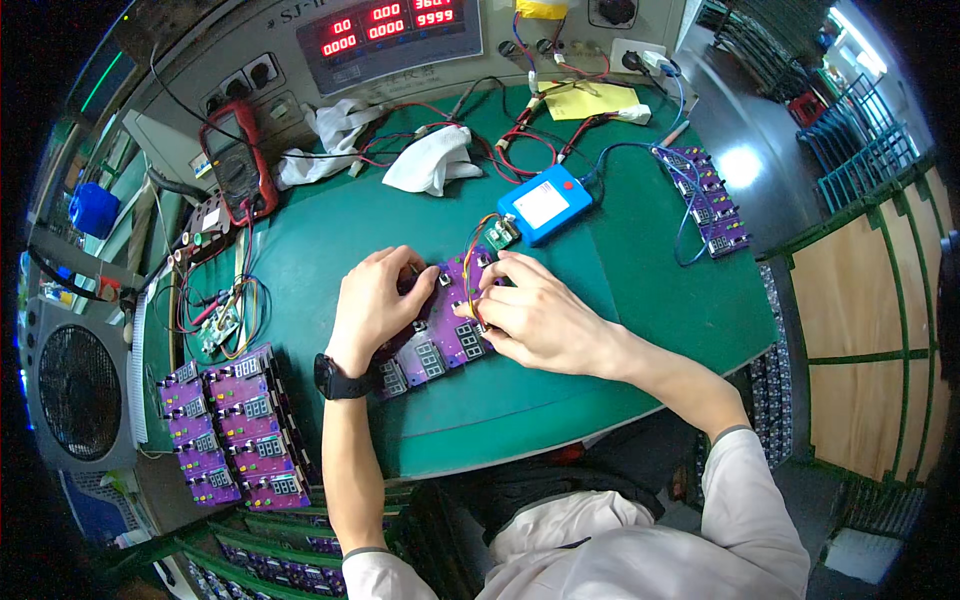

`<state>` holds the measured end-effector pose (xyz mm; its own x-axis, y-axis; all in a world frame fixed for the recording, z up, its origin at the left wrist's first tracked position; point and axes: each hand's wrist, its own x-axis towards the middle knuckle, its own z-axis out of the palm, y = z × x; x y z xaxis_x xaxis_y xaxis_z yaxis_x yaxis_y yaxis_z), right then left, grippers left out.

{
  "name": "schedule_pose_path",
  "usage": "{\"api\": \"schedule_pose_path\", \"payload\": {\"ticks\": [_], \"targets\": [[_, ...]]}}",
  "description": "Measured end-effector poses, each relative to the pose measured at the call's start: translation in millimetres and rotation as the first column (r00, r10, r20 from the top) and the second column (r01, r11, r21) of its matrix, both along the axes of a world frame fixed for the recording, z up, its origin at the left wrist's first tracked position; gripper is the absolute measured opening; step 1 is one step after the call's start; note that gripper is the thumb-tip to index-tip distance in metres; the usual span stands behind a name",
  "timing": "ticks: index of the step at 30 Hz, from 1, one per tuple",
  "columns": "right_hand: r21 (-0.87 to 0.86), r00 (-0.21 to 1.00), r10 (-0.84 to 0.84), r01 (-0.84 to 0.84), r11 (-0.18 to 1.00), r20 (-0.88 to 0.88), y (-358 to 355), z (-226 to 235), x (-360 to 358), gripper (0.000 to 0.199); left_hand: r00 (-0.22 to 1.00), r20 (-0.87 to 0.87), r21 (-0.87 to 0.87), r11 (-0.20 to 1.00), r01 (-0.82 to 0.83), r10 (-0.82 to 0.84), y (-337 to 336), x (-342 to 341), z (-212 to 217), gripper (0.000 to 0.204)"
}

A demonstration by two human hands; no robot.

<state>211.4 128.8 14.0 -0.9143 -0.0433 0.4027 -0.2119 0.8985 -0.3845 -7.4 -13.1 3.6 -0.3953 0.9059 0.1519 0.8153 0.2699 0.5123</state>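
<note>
A purple circuit board with white digit displays lies slanted on the green table in front of me. My left hand, a black watch at its wrist, grips the board's left part with curled fingers; its thumb rests over the board. On the right side of the board, my right hand pinches the end of a thin red, yellow and black cable, whose plug is mostly hidden by the fingers. That cable runs up to a small green board joined to a blue box with a red button.
Purple boards are stacked at the lower left, and more lie at the right. A red multimeter, white cloths, loose wires and a yellow paper sit before a power supply with red displays. A fan stands left.
</note>
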Motion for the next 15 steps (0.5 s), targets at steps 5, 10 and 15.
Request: {"api": "schedule_pose_path", "payload": {"ticks": [5,10,15], "targets": [[-0.032,1.0,-0.003,0.003,0.999,-0.005,-0.4,0.8,0.8,0.021,1.0,-0.014,0.005,1.0,-0.007,0.007,0.8,2.1,2.7,0.031],[-0.011,1.0,-0.004,0.004,1.0,0.005,-0.8,0.7,1.4,0.021,1.0,0.011,0.014,1.0,-0.015,0.015,0.8,2.7,2.3,0.031],[-0.016,1.0,-0.008,0.008,1.0,0.008,-1.5,-0.1,1.7,0.022,1.0,0.006,0.005,1.0,-0.016,0.016,0.4,2.8,2.2,0.031]]}}
